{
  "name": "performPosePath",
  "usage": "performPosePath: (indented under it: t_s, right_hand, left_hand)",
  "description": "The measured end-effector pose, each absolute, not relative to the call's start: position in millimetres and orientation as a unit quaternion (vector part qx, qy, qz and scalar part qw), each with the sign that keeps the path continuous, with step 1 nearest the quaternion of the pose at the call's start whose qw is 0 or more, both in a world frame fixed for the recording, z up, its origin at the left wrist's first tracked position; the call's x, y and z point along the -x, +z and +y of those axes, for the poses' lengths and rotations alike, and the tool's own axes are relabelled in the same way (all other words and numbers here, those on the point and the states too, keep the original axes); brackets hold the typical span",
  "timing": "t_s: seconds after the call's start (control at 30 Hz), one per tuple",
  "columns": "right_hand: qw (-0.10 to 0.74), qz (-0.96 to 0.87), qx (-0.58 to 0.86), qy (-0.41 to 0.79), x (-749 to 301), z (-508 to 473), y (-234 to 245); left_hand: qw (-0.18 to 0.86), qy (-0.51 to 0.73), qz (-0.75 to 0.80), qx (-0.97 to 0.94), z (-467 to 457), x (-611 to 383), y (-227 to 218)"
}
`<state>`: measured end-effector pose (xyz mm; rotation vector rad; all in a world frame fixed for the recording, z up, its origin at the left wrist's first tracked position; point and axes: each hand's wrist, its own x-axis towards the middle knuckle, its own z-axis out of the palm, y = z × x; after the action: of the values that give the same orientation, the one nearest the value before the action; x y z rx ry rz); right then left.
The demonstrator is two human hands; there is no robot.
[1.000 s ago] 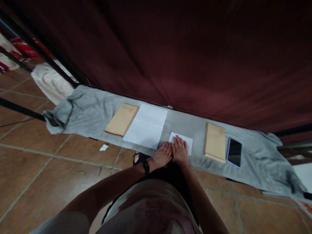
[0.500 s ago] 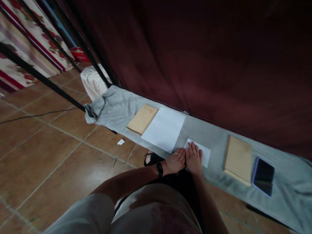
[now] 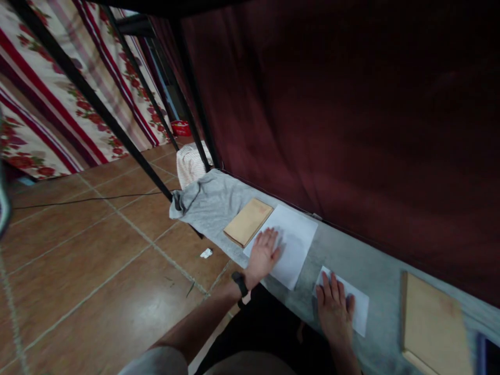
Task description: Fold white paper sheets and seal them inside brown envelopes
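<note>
My left hand (image 3: 262,254), with a dark band on its wrist, is open over the left edge of a large white sheet of paper (image 3: 294,240). Whether it touches the sheet I cannot tell. Against that sheet's left side lies a tan notebook or flat packet (image 3: 250,221). Flat on a smaller white paper (image 3: 360,308), my right hand (image 3: 334,307) rests with its fingers spread. Farther right is a second tan notebook or packet (image 3: 435,323). All of these lie on a grey cloth (image 3: 375,260) covering a long narrow surface.
A dark red curtain (image 3: 332,130) hangs along the far edge. Black metal poles (image 3: 117,130) stand at the left. A phone (image 3: 488,354) is cut off at the right edge. On the tiled floor (image 3: 105,271) lies a white scrap (image 3: 206,253).
My left hand has moved left, away from my right hand, to the large sheet. My right hand stays on the small paper. The view has turned leftward.
</note>
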<state>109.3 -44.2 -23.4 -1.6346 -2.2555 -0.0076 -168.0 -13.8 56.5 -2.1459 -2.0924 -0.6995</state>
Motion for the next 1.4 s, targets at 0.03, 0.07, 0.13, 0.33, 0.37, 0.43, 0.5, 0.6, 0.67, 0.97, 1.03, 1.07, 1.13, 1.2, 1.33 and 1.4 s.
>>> performPosePath:
  t_s: [0.03, 0.07, 0.13, 0.33, 0.37, 0.43, 0.5, 0.6, 0.67, 0.97, 1.03, 1.07, 1.13, 1.2, 1.33, 1.4]
  right_hand:
    - [0.179, -0.792, 0.584, -0.007, -109.3, -44.1, -24.2]
    - [0.182, -0.788, 0.589, -0.010, -109.2, -44.0, -25.1]
    - [0.186, -0.786, 0.590, -0.014, -109.1, -43.9, -26.9]
    - [0.185, -0.784, 0.592, -0.018, -108.2, -44.8, -28.3]
    - [0.185, -0.785, 0.591, -0.017, -108.2, -44.8, -27.8]
    - [0.186, -0.784, 0.593, -0.013, -108.1, -44.5, -26.7]
    - [0.187, -0.780, 0.597, -0.010, -108.3, -43.8, -25.7]
    - [0.189, -0.781, 0.595, -0.008, -109.0, -42.6, -25.6]
    - [0.191, -0.783, 0.592, -0.009, -109.4, -42.1, -26.6]
    - [0.174, -0.790, 0.587, -0.038, -109.4, -40.5, -33.3]
    - [0.174, -0.788, 0.590, -0.042, -109.1, -40.3, -33.9]
    - [0.176, -0.785, 0.593, -0.043, -108.6, -40.3, -34.0]
    - [0.182, -0.776, 0.602, -0.042, -107.2, -40.5, -33.5]
    - [0.189, -0.770, 0.609, -0.036, -105.9, -40.1, -31.9]
    - [0.232, -0.756, 0.612, 0.027, -107.3, -36.4, -24.8]
    - [0.288, -0.736, 0.604, 0.103, -108.5, -35.3, -17.9]
  left_hand:
    - [0.034, -0.239, -0.727, 0.643, -3.4, 192.1, 59.3]
    - [0.030, -0.239, -0.767, 0.595, 5.2, 215.4, 61.1]
    - [0.006, -0.220, -0.840, 0.496, 15.7, 255.9, 61.7]
    - [-0.060, -0.170, -0.861, 0.476, 7.4, 305.2, 48.0]
    - [-0.057, -0.169, -0.861, 0.477, 5.6, 305.9, 45.6]
    - [-0.045, -0.185, -0.859, 0.475, 3.9, 305.7, 42.2]
    - [-0.040, -0.212, -0.854, 0.474, 4.0, 305.8, 41.0]
    - [-0.043, -0.273, -0.845, 0.457, 3.2, 308.9, 43.0]
    - [-0.058, -0.341, -0.839, 0.420, 1.4, 313.3, 46.6]
    - [-0.210, -0.565, -0.762, 0.237, 0.9, 344.3, 80.5]
    - [-0.249, -0.582, -0.740, 0.227, -3.4, 338.4, 88.5]
    - [-0.280, -0.585, -0.726, 0.230, -6.4, 331.1, 91.3]
    - [-0.360, -0.581, -0.688, 0.244, -13.0, 307.7, 93.3]
    - [-0.510, -0.576, -0.588, 0.248, -19.6, 274.1, 89.2]
    - [-0.605, -0.525, -0.536, 0.267, -32.4, 196.5, 67.7]
    - [-0.625, -0.520, -0.509, 0.283, -37.7, 162.9, 55.4]
